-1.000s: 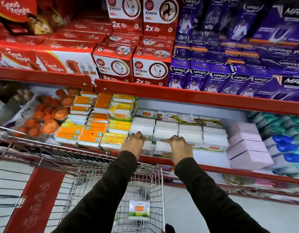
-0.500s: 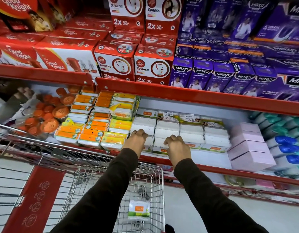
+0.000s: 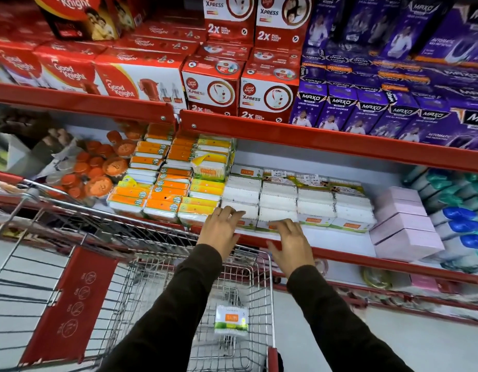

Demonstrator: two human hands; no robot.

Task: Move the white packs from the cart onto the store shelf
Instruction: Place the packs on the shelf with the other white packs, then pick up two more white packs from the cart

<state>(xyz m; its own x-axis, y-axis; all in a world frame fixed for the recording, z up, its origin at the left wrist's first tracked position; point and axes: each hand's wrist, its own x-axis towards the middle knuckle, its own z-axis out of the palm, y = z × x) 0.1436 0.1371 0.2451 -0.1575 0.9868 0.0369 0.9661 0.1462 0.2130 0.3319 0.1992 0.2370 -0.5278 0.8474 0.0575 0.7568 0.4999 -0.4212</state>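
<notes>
Several white packs [image 3: 297,202] lie in rows on the middle store shelf [image 3: 337,244], which has a red front edge. My left hand [image 3: 222,229] hovers at the front-left white pack, fingers spread, holding nothing. My right hand [image 3: 292,244] is over the shelf's red edge, fingers apart and empty, just in front of the packs. One more white pack [image 3: 230,320] with a green and orange label lies in the wire cart [image 3: 162,275] below my arms.
Orange and yellow packs [image 3: 162,183] fill the shelf left of the white ones. Pink boxes [image 3: 404,224] stand to the right, then blue-capped bottles [image 3: 460,218]. Red and purple cartons [image 3: 259,84] sit on the shelf above. The cart has a red flap [image 3: 68,304].
Both hands have drawn back from the front white packs toward the shelf edge and spread their fingers. The packs they pressed now rest on the shelf.
</notes>
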